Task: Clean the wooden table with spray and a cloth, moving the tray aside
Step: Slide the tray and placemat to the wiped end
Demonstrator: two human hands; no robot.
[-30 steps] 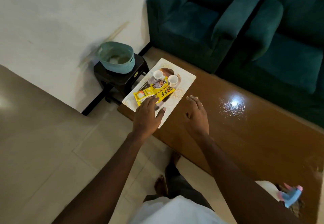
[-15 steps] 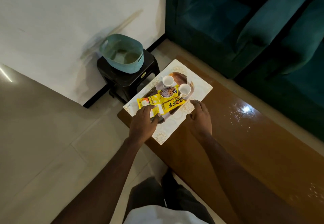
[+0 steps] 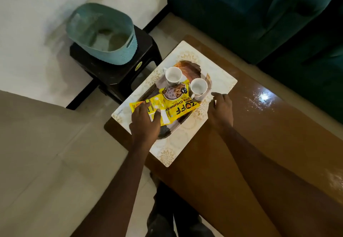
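On the brown wooden worktop (image 3: 241,144), the left hand (image 3: 144,123) lies palm down over the near end of the oval tray (image 3: 187,68), its fingers spread and only lightly bent on a yellow packet (image 3: 178,103). The right hand (image 3: 221,110) has its bent fingertips at the tray's right rim, and whether they grip it I cannot tell. The tray sits on a white mat (image 3: 172,153) at the worktop's far-left end and carries two white cups (image 3: 173,75) behind the packet, with a black stool (image 3: 118,75) holding a teal basket (image 3: 104,34) beyond it.
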